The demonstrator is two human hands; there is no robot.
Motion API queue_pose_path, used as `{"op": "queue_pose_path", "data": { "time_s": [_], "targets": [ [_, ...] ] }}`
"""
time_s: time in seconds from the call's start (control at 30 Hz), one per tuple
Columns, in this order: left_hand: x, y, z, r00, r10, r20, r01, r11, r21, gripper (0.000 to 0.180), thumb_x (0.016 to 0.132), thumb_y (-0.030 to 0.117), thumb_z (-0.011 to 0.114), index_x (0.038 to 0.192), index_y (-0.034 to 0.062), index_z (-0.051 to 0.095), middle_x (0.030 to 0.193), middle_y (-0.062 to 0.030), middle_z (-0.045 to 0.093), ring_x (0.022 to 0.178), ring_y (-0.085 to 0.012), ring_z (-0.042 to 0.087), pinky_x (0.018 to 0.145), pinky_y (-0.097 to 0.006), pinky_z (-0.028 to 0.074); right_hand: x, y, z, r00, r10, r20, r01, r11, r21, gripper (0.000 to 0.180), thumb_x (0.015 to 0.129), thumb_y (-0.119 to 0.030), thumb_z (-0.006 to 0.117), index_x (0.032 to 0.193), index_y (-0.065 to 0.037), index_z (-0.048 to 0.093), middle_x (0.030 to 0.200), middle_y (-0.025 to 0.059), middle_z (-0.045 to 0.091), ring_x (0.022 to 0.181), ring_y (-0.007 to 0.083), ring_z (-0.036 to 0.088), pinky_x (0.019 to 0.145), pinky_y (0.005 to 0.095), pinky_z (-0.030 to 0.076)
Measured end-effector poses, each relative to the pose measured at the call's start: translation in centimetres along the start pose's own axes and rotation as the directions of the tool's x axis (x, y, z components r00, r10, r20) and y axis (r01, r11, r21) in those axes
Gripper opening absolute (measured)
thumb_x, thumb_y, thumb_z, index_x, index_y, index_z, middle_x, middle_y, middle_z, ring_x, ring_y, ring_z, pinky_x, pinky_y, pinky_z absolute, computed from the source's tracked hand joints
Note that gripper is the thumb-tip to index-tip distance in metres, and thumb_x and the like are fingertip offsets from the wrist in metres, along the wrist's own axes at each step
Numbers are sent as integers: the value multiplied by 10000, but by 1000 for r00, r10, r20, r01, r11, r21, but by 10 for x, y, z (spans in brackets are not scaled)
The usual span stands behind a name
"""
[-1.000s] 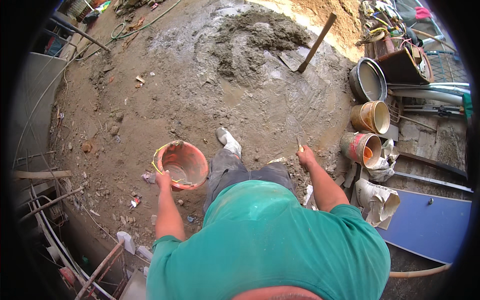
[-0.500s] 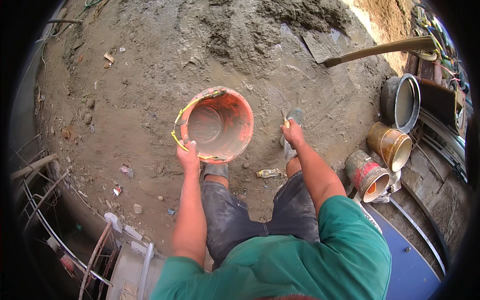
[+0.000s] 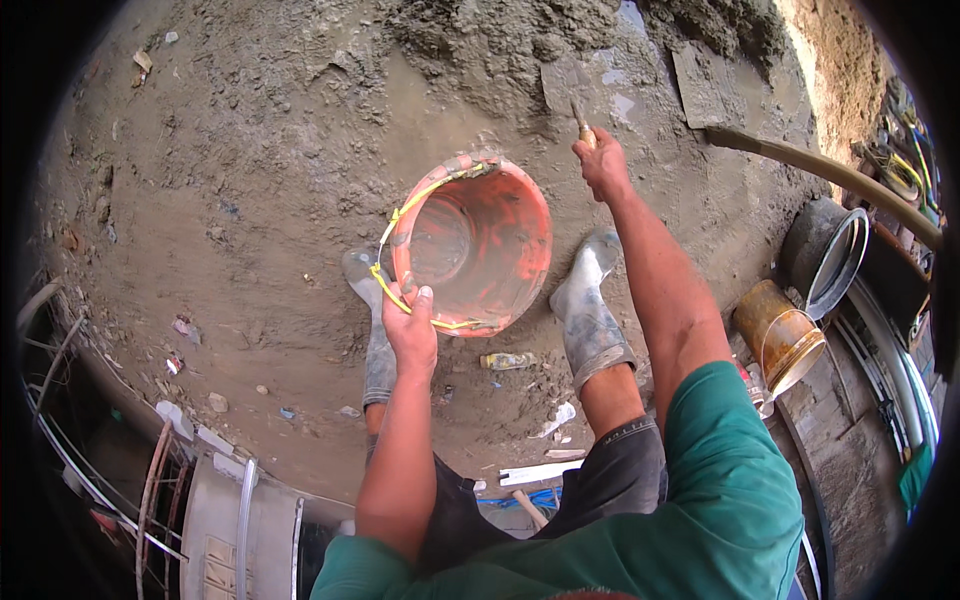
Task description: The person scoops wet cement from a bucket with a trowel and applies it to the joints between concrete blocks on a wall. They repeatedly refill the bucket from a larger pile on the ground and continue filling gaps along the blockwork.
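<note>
My left hand (image 3: 410, 328) is closed on the near rim of an orange bucket (image 3: 522, 235), thumb over the edge. Tilted toward me, the bucket shows grey residue on its inner wall; I see no load in it. A yellow-wrapped wire handle (image 3: 388, 232) hangs along its left side. Out ahead, my right hand (image 3: 603, 166) grips the wooden handle of a trowel (image 3: 566, 88). The trowel's grey, mud-coated blade points away from me at the wet mortar (image 3: 500, 50), and whether it touches is hard to tell.
A shovel (image 3: 800, 160) lies at the far right, its blade in the mud. A black bucket (image 3: 815, 250) and a rusty bucket (image 3: 770, 320) lie tipped at the right. Between my boots (image 3: 585, 300) rests a plastic bottle (image 3: 507, 360). Metal frames (image 3: 160, 500) stand at lower left.
My right hand has reached forward with the trowel, from beside my boot to the wet mortar. The bucket, still in my left hand, sits farther right in view. My legs have shifted apart.
</note>
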State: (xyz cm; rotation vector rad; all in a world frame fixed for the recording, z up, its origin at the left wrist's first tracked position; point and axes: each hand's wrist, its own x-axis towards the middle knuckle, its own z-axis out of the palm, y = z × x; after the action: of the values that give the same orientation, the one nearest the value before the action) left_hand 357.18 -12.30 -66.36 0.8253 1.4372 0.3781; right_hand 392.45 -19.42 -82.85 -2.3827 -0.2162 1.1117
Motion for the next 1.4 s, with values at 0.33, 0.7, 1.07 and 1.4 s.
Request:
{"op": "queue_pose_path", "data": {
  "time_s": [0.33,0.7,1.07,1.4],
  "targets": [
    [19,-2,-24,995,-41,-86,53,989,135,372,902,54,605,1234,-40,466,1073,-69,520,954,-115,503,868,-273,436,71,-214,31,871,-490,-42,489,872,-23,301,840,-227,682,1079,-57,612,708,47,580,588,166,521,551,336,441],
    [34,12,-33,991,-49,-123,41,997,-60,239,899,18,588,1111,-1,479,930,-1,485,792,-60,465,705,-217,419,-8,-143,-3,968,-214,-134,81,766,-637,351,864,-318,618,1169,-201,491,1026,174,670,950,417,635,797,516,496],
    [43,20,-34,976,-45,-211,21,994,-112,260,900,27,599,1136,10,492,919,12,489,783,-54,459,695,-216,414,53,-220,62,957,-252,143,278,654,-703,234,994,-252,373,1143,-131,507,1018,235,671,974,423,646,812,515,501],
    [42,23,-51,977,-44,-208,21,994,-112,265,901,35,601,1138,-1,489,916,10,490,794,-55,457,688,-214,412,0,-200,16,942,-331,61,274,649,-710,264,888,-236,546,1111,-145,439,929,254,662,902,465,626,753,570,470]
  ]
}}
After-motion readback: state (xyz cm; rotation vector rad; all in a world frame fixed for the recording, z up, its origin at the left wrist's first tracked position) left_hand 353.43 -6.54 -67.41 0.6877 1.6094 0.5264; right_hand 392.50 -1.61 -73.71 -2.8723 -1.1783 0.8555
